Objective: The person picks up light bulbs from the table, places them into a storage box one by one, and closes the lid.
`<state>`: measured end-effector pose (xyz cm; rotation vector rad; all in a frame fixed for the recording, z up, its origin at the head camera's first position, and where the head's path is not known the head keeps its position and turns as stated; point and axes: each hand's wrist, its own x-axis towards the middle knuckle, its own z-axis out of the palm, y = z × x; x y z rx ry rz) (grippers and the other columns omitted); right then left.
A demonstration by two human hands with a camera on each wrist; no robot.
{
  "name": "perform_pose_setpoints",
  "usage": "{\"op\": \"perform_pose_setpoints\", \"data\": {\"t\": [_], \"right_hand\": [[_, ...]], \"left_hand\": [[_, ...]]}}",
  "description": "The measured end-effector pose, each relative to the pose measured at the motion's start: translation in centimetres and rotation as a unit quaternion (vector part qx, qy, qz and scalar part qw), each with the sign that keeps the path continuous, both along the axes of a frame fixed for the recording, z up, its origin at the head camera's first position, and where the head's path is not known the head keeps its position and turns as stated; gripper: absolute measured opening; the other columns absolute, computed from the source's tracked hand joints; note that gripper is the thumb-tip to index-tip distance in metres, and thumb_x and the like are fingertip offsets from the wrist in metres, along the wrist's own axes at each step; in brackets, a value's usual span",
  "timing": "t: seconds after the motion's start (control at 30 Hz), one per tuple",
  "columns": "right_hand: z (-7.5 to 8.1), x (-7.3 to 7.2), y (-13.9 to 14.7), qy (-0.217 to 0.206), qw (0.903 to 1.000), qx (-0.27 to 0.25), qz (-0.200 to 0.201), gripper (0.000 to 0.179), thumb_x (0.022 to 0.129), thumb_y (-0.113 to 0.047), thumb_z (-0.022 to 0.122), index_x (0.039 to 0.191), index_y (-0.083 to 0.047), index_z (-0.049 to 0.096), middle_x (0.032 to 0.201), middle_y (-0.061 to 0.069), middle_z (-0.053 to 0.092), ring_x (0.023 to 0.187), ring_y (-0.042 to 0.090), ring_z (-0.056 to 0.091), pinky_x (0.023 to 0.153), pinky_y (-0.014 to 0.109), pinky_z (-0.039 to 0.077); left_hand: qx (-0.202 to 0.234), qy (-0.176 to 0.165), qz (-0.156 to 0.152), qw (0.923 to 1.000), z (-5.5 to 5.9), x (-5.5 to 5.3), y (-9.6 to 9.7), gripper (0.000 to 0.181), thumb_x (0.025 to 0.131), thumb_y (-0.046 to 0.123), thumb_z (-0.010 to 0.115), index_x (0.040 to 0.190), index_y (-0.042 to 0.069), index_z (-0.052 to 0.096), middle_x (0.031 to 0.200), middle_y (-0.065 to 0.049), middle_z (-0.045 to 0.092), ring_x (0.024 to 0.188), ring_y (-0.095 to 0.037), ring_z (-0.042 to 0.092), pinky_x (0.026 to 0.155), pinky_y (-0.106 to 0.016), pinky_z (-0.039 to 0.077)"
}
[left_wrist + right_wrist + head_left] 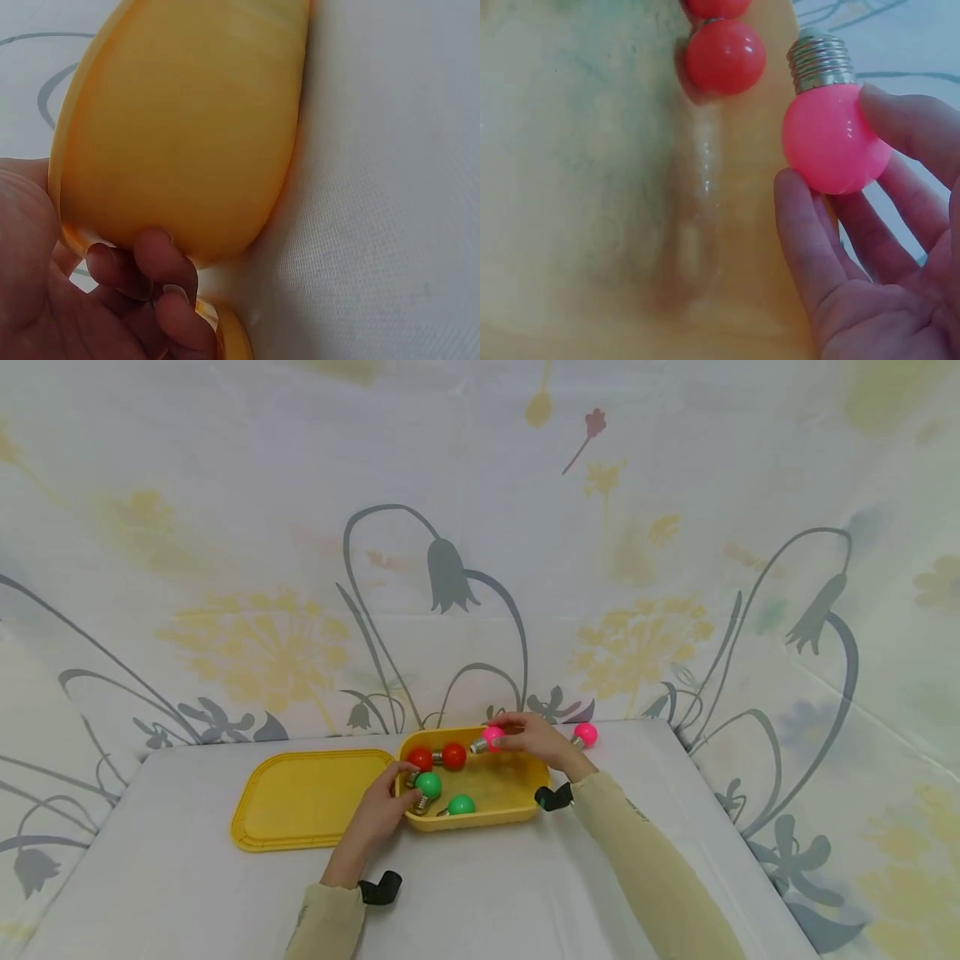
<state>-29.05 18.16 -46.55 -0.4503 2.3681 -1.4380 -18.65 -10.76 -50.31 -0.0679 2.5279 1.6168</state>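
My right hand (536,740) pinches a pink light bulb (832,139) by its round part, thumb on one side and fingers on the other. The bulb's metal screw base points left in the head view, and it hangs over the far right part of a yellow plastic box (480,818). With my left hand (377,807) I grip the box's left wall, the rim between thumb and fingers. Inside lie two red bulbs, one in the far left corner (420,759) and one beside it (453,756). Two green bulbs, one left (428,785) and one near the front (461,804), lie there too.
Another pink bulb (586,734) lies on the white-covered table, right of the box near the back edge. To the left, a flat yellow lid (315,802) lies close against the box. A flower-patterned cloth (480,635) hangs behind the table.
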Motion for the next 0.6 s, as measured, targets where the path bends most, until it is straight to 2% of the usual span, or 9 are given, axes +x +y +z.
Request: {"op": "perform_pose_setpoints", "data": {"t": [0.2,0.37,0.6], "right_hand": [[-0.33,-0.14,0.04,-0.011,0.9999,-0.011,-0.002,0.041,0.090,-0.013,0.071,0.131,-0.012,0.064,0.129,0.006,0.062,0.117,0.027,0.057,0.098,0.039,0.050],[-0.29,-0.15,-0.06,0.000,1.0000,0.003,0.002,0.040,0.089,-0.013,0.072,0.128,-0.013,0.066,0.123,0.004,0.065,0.111,0.024,0.060,0.096,0.038,0.051],[-0.21,-0.08,-0.11,-0.016,0.9996,0.018,0.012,0.036,0.088,-0.011,0.073,0.123,-0.010,0.068,0.116,0.004,0.067,0.102,0.022,0.063,0.090,0.035,0.054]], "left_hand": [[0.003,0.002,0.000,1.0000,-0.01,0.12,-0.19,0.036,0.094,0.014,0.065,0.129,0.013,0.056,0.148,-0.021,0.045,0.136,-0.041,0.039,0.112,-0.059,0.030],[0.003,0.006,-0.003,1.0000,0.12,0.14,-0.11,0.036,0.094,0.014,0.065,0.129,0.013,0.056,0.148,-0.021,0.045,0.137,-0.041,0.039,0.112,-0.059,0.031],[0.003,0.011,-0.006,0.9999,-0.04,0.17,-0.07,0.035,0.095,0.013,0.064,0.129,0.013,0.056,0.147,-0.021,0.046,0.137,-0.041,0.039,0.112,-0.059,0.030]]}}
